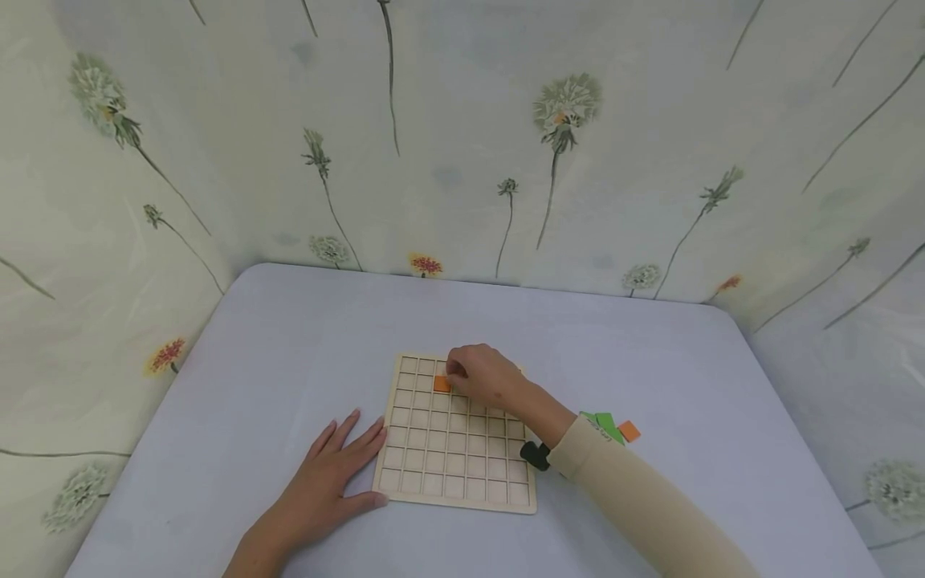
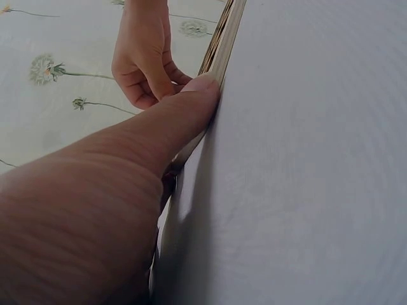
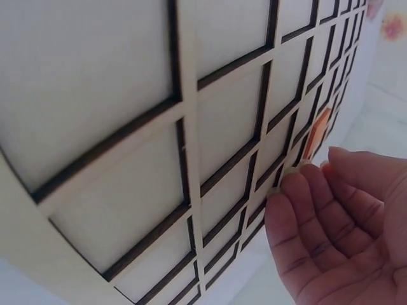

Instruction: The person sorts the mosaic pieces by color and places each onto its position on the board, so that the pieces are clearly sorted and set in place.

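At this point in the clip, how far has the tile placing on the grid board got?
Barely begun. One orange tile sits in a cell near the far edge of the wooden grid board; the other visible cells are bare. The right hand rests its fingers beside that tile, and the left hand steadies the board's edge. Green pieces and another orange tile wait on the table.

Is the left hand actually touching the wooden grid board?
Touching. In the left wrist view the thumb of the left hand presses against the edge of the wooden grid board; the head view agrees.
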A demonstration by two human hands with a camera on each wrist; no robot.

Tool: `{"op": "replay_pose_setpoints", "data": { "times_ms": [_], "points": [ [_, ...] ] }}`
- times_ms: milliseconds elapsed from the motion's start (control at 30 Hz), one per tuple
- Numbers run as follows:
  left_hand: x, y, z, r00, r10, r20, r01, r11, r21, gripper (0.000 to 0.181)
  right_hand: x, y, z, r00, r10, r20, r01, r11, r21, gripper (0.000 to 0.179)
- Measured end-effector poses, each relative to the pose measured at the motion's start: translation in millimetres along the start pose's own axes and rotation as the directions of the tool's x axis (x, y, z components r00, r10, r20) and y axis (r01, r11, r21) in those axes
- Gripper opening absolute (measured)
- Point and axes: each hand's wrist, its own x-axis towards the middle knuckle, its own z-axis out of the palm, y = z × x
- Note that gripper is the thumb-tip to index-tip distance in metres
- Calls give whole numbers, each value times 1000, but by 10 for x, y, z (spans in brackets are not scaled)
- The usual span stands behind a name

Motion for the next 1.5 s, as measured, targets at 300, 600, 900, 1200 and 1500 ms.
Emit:
{"op": "replay_pose_setpoints", "data": {
  "times_ms": [300, 600, 900, 1200, 1500],
  "points": [
    [-6, 13, -9, 1000, -5, 5, 5, 1000, -7, 89, -34, -16, -71, 1000, -1, 1, 1, 1000, 19, 7],
    [-3, 11, 0, 1000, -2, 4, 2, 1000, 0, 89, -92, 32, -107, 1000, -1, -12, 2, 1000, 28, 5],
    [-1, 24, -5, 1000, -19, 10, 19, 1000, 13, 90, -169, 124, -151, 1000, 13, -19, -12, 999, 36, 8],
    [6, 19, -7, 1000, -13, 10, 13, 1000, 20, 90, -262, 159, -189, 1000, 17, -2, -17, 1000, 19, 12],
    [7, 12, 10, 1000, -20, 18, 20, 1000, 23, 90, -374, 150, -235, 999, 38, 11, -38, 999, 17, 10]
  ]
}}
